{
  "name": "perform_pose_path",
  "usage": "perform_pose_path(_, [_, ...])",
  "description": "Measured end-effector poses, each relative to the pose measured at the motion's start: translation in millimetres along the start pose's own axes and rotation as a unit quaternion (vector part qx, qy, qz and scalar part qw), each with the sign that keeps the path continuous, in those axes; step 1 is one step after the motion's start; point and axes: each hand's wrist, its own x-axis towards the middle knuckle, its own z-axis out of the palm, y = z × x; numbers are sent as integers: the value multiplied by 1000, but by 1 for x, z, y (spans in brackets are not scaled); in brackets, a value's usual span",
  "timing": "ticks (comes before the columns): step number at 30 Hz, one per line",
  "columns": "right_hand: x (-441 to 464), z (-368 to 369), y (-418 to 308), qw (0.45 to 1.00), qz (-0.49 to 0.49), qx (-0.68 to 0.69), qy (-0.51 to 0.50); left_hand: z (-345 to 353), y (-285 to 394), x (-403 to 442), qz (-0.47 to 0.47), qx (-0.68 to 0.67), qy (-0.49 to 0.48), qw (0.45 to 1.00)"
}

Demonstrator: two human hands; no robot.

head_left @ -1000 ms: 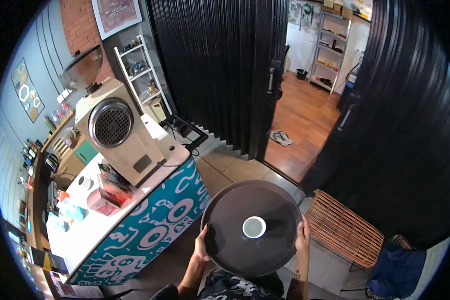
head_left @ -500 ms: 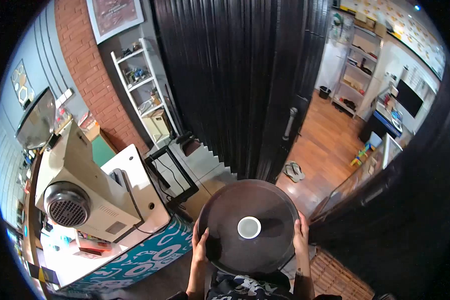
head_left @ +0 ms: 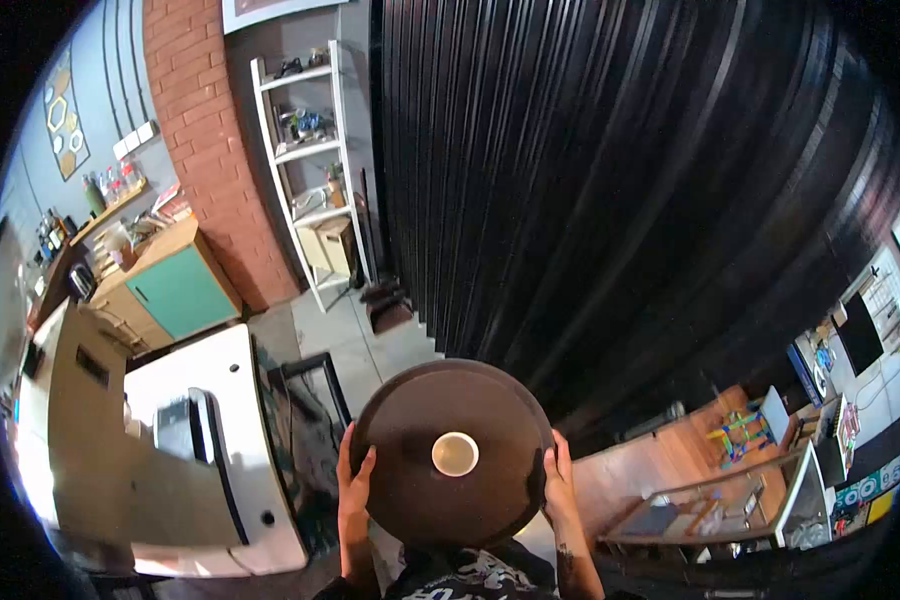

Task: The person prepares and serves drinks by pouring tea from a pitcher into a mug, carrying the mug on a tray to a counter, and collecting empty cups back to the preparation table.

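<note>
A round dark brown serving tray (head_left: 460,400) is held level in front of my body. Near its middle stands a small white cup (head_left: 455,454), upright, with a pale interior; whether it contains liquid I cannot tell. My left hand (head_left: 355,478) grips the left rim, thumb on top and fingers underneath. On the opposite rim, my right hand (head_left: 559,482) has the same kind of hold. The fingers under the tray are hidden.
A tall black folding partition (head_left: 570,180) rises ahead. To the left stand a white table (head_left: 232,350) with a beige machine (head_left: 100,450), a white ladder shelf (head_left: 315,150) and a green-fronted cabinet (head_left: 185,290). A dustpan (head_left: 388,312) rests on the floor. Right lies a wooden-floored room.
My view has turned and moved forward past the table. The folding partition now fills more of the right side. Both hands still hold the tray, with the cup on it.
</note>
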Motion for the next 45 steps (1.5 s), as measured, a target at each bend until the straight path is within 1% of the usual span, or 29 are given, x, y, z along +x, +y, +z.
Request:
perform_pose_path(1, [23, 10, -3, 1000, -6, 1, -2, 4, -1, 30, 6, -3, 0, 1000])
perform_pose_path(3, [57, 32, -15, 1000, 11, 11, 6, 7, -5, 80, 13, -57, -34, 998])
perform_pose_path(5, [98, 48, -19, 999, 2, 32, -17, 11, 3, 119, 25, -22, -24, 999])
perform_pose_path(8, [153, 84, -29, 999, 27, 34, 12, 25, 32, 160, 5, 35, 28, 999])
perform_pose_path(9, [176, 83, -11, 1000, 20, -6, 19, 21, 21, 176, 8, -2, 26, 1000])
perform_pose_path(11, [208, 114, -33, 997, 49, -64, 16, 17, 14, 201, 39, 37, 48, 997])
perform_pose_path(12, [232, 112, -1, 992, 36, -115, 38, 15, 15, 213, 52, 48, 49, 996])
perform_pose_path(13, [251, 123, -2, 992, 28, -123, 18, 11, 12, 228, 63, 36, 46, 996])
perform_pose_path(15, [285, 151, -11, 997, 49, -51, -33, 9, 18, 249, 64, 18, 70, 995])
perform_pose_path(16, [302, 166, -9, 990, 109, -88, -9, 4, 10, 264, 65, 8, 84, 994])
perform_pose_path(17, [320, 177, 1, 989, 112, -93, -19, 1, 10, 278, 62, 6, 95, 993])
perform_pose_path(19, [364, 204, 21, 990, 92, -69, -82, -5, 16, 307, 40, -13, 141, 989])
perform_pose_path(20, [386, 223, 25, 988, 93, -75, -98, -11, 16, 324, 38, 17, 152, 987])
perform_pose_path(22, [423, 269, 19, 986, 61, -45, -150, -24, 8, 364, 43, 26, 183, 982])
perform_pose_path(23, [448, 288, 32, 983, 64, -46, -167, -32, 7, 385, 51, 41, 196, 978])
perform_pose_path(24, [477, 304, 51, 977, 65, -87, -186, -37, 10, 405, 30, -22, 204, 978])
perform_pose_path(25, [501, 322, 54, 967, 66, -132, -206, -41, 15, 425, 26, -27, 224, 974])
perform_pose_path(26, [522, 341, 57, 961, 68, -141, -226, -48, 21, 445, 28, -22, 243, 969])
perform_pose_path(28, [558, 405, 48, 963, 29, -154, -219, -63, 40, 480, 29, -35, 279, 959])
perform_pose_path(29, [566, 434, 41, 956, 27, -158, -244, -74, 45, 490, 31, -40, 304, 951])
perform_pose_path(31, [584, 492, 28, 943, 33, -214, -254, -93, 49, 508, 55, -62, 345, 935])
perform_pose_path(32, [594, 520, 30, 933, 32, -217, -284, -103, 50, 514, 57, -58, 373, 924])
perform_pose_path(34, [614, 575, 36, 912, 1, -108, -395, -120, 55, 530, 59, -91, 425, 899])
perform_pose_path(38, [632, 678, 46, 860, 34, -138, -491, -160, 61, 556, 43, -156, 515, 842])
perform_pose_path(39, [633, 702, 53, 849, 37, -139, -508, -173, 62, 562, 44, -157, 533, 830])
perform_pose_path(41, [637, 751, 71, 840, 85, -76, -531, -204, 65, 581, 77, -103, 551, 825])
perform_pose_path(42, [635, 776, 74, 835, 103, -97, -532, -222, 65, 593, 84, -103, 560, 818])
perform_pose_path(43, [635, 803, 87, 829, 50, -92, -549, -242, 64, 602, 77, -124, 564, 813])
perform_pose_path(45, [636, 860, 101, 821, 39, -92, -562, -285, 70, 628, 74, -137, 576, 803])
